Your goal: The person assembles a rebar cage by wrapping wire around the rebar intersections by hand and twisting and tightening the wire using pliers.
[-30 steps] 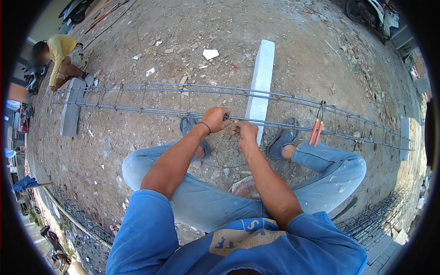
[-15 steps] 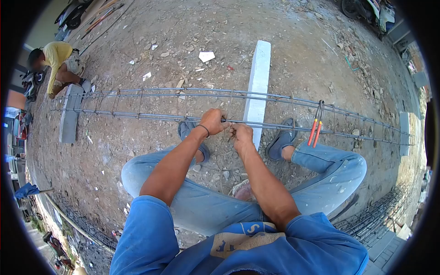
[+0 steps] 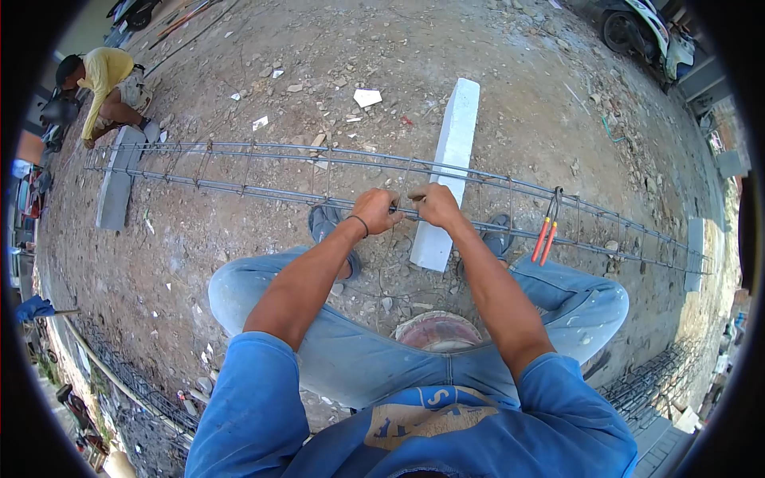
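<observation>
A long rebar cage (image 3: 279, 192) of thin steel bars and wire stirrups stretches across in front of my knees. My left hand (image 3: 373, 213) is closed around its near bars beside a stirrup, a dark band on the wrist. Just to the right, my right hand (image 3: 437, 205) has its fingers curled together at the same stirrup, above the near bars; what lies between the fingertips is too small to make out. Pincers (image 3: 544, 240) with red and yellow handles hang from the cage's far bars, right of my hands.
A pale concrete block (image 3: 457, 127) lies under the cage's middle; grey blocks (image 3: 118, 187) support its ends. A person in a yellow shirt (image 3: 107, 76) crouches at the far left end. A motorbike (image 3: 637, 36) stands at upper right. Rubble and white tile pieces (image 3: 367, 98) litter the ground.
My right hand has moved up and slightly right, from below the near bars to above them. My left hand stays at the bars. The view has shifted slightly.
</observation>
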`<state>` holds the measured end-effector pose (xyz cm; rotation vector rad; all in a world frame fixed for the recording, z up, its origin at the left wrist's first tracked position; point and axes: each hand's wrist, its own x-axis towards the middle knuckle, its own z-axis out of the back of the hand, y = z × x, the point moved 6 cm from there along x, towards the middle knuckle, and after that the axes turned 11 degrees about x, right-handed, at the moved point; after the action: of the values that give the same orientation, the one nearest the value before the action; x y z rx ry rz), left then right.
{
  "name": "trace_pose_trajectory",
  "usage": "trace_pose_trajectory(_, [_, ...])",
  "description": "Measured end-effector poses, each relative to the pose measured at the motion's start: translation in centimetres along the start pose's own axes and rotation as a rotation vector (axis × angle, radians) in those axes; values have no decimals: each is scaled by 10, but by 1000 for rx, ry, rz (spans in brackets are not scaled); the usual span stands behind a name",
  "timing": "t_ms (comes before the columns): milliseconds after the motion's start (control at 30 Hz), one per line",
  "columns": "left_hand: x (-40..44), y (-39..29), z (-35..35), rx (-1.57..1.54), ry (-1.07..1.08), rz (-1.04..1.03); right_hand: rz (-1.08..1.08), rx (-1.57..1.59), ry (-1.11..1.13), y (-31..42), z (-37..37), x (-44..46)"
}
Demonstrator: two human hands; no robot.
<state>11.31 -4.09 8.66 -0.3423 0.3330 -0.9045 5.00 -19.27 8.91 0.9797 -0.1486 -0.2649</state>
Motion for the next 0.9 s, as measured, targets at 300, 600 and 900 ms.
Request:
trace_pose_trajectory(300, [0,4,-2,-34,32,1,-7,-56,549,-10,-35,29])
trace_pose_trajectory(600, [5,8,-4,-18,41,-1,130,-163,105,34,-24,-1])
trace_pose_trajectory(900, [12,16,-19,2,-47,-1,205,-180,-201,68,-45,-47])
